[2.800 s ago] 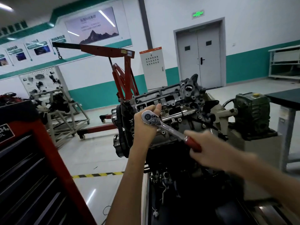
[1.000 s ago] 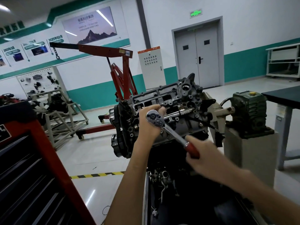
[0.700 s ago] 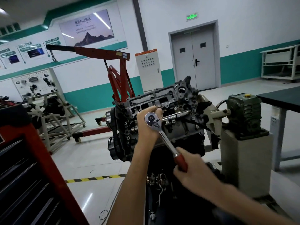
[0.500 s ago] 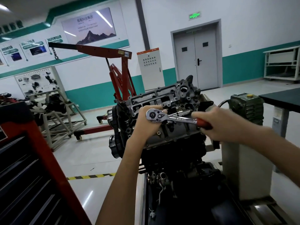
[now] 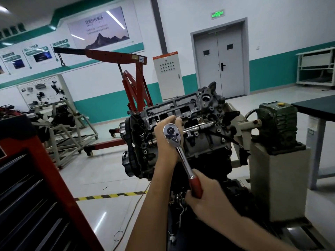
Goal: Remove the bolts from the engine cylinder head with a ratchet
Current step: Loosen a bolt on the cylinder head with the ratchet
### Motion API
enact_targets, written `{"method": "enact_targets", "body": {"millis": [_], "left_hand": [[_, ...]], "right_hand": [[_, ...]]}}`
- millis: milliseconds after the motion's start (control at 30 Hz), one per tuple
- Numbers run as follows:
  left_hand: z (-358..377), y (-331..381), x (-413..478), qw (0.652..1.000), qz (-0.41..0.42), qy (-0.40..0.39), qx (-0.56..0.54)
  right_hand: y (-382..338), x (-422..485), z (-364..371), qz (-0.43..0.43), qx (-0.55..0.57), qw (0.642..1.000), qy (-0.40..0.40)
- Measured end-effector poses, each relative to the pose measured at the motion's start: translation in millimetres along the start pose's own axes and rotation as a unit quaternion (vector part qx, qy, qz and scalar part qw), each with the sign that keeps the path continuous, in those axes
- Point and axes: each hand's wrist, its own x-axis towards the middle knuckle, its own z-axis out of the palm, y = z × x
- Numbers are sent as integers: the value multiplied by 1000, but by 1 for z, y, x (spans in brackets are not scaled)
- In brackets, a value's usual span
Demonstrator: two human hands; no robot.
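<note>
Ratchet (image 5: 183,158) on cylinder head (image 5: 204,140); right grip (image 5: 208,200) clamps red handle (image 5: 195,185), left grip (image 5: 164,142) clamps head-end (image 5: 171,133).

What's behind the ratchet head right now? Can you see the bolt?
Directly behind the ratchet head is the left hand, fingers curled around its back, with the cylinder head beyond. Socket and bolt are covered by the tool and hand.

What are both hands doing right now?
Left hand: holds the ratchet at its head, fingers curled.
Right hand: grips the ratchet's red handle.
</note>
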Motion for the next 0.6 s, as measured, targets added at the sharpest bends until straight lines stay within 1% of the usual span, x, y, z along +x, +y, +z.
{"method": "enact_targets", "body": {"millis": [67,100,167,200,233,267,300,333,367,400,467,500,533,600], "left_hand": [[-11,-2,2,999,5,-49,20],[-17,-2,2,996,12,-81,27],[-26,1,5,989,13,-144,35],[-29,2,8,983,17,-175,43],[-29,3,10,978,28,-197,58],[-27,3,10,976,42,-200,70],[-24,2,10,979,47,-185,73],[-20,1,9,985,40,-157,66],[-15,-1,7,991,31,-124,51],[-10,-3,5,995,28,-92,37],[-1,-6,2,998,27,-37,32],[3,-6,1,999,25,-16,29],[7,-6,0,1000,21,4,21],[12,-4,-2,999,8,34,-10]], "right_hand": [[1,11,-39,-36,-103,993,-44],[-1,20,-62,-56,-158,983,-79],[-9,44,-105,-98,-275,947,-136],[-14,58,-123,-125,-347,919,-137],[-19,71,-137,-157,-419,887,-115],[-23,80,-146,-188,-466,860,-84],[-24,84,-149,-199,-481,851,-66],[-21,83,-148,-192,-475,857,-63],[-14,76,-141,-174,-450,873,-65],[-6,65,-130,-150,-410,897,-64],[6,38,-99,-103,-296,949,-31],[9,26,-81,-80,-236,969,-5],[9,15,-61,-56,-177,982,15],[8,-1,-19,-13,-57,998,22]]}}
